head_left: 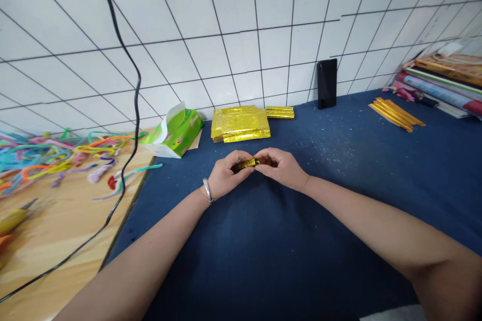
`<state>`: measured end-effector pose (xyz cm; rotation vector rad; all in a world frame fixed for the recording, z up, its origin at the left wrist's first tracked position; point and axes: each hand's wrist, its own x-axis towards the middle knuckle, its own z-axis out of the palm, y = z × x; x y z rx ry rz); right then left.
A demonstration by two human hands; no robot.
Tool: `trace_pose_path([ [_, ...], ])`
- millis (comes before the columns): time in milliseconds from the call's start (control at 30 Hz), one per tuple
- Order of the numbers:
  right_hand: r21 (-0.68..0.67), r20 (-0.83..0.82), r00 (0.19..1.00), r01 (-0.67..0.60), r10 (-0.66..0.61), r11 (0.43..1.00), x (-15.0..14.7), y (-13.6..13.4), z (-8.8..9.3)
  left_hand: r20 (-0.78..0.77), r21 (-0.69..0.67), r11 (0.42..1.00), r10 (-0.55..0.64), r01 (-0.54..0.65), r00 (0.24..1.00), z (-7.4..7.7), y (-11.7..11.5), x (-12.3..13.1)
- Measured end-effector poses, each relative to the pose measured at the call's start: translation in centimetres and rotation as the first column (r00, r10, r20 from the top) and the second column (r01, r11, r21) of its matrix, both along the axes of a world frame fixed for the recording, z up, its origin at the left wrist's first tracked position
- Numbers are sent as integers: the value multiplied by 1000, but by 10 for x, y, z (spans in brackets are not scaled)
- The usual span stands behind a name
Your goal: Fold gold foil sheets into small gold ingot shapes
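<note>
Between both hands, low over the dark blue cloth [241, 241], is a small folded piece of shiny gold foil paper [248, 163]. My left hand [227, 176], with a silver bracelet at the wrist, is closed on its left end. My right hand [281, 168] pinches the right end between thumb and fingers. Much of the piece is hidden by the fingers. Just beyond the hands lies a stack of flat gold foil sheets [241, 125], with a narrow folded gold strip [279, 112] beside it at the wall.
A green tissue pack [175, 133] lies left of the foil stack. Coloured pipe cleaners [75, 153] cover part of a wooden board [75, 241]; a black cable [138, 80] hangs across it. A black phone [327, 84] leans on the wall. Orange-gold strips [397, 114] and stacked books [444, 85] are right.
</note>
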<state>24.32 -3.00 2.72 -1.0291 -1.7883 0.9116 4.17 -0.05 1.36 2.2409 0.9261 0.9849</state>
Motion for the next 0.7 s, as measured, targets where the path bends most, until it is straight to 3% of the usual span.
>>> trace_pose_path([
  [100,-11,-5,1000,-16,16,1000,-1,0,-1,20,-18,1000,-17,18,1000,-1,1,-1],
  [200,-4,-3,1000,-5,5,1000,-1,2,-5,-55,-21,999,-25,24,998,-2,3,-2],
  [300,34,54,992,109,-110,994,1,8,-11,-196,35,999,25,-19,980,-2,9,-3],
  [433,121,253,931,239,-263,963,5,18,-17,-320,136,988,110,-69,941,-6,24,-12],
  [567,210,331,904,210,-271,955,6,19,-18,-350,118,993,48,-7,935,-6,39,-30],
  [700,281,341,907,152,-246,948,7,17,-15,-242,-4,998,-58,59,969,-3,48,-48],
])
